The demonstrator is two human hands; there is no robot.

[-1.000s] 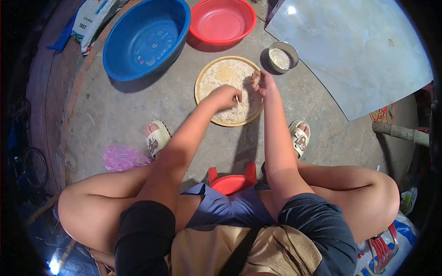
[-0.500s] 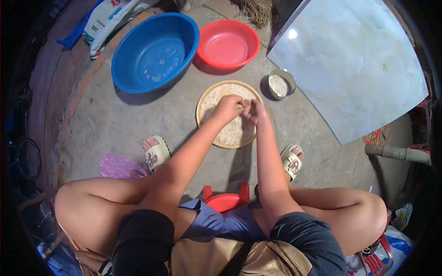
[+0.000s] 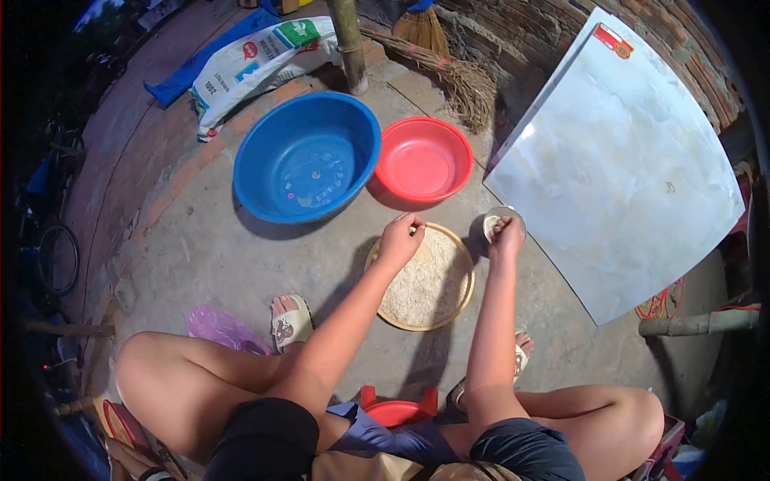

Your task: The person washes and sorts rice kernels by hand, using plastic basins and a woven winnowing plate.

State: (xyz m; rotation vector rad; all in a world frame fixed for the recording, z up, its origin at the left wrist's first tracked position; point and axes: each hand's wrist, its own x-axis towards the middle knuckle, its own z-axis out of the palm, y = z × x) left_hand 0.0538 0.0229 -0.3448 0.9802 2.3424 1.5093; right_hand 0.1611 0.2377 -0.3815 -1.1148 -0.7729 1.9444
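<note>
A round tray (image 3: 433, 280) with a tan rim lies on the floor between my feet, covered with pale grains. Over its upper left edge is my left hand (image 3: 403, 238), fingers pinched together; what they hold, if anything, is too small to make out. My right hand (image 3: 506, 237) is at the small metal bowl (image 3: 515, 213) right of the tray, its fingers curled together over the pale contents. Whether those fingers grip grains or the bowl's edge cannot be seen.
A large blue basin (image 3: 309, 156) and a smaller red basin (image 3: 425, 159) stand beyond the tray. At the right lies a big pale marbled sheet (image 3: 618, 176). A straw broom (image 3: 461, 88), a printed sack (image 3: 257, 68) and a purple plastic bag (image 3: 224, 329) are also around.
My right hand has left my left hand above the tray and moved right to the metal bowl. My left hand stays over the tray's upper left. The view has tilted upward.
</note>
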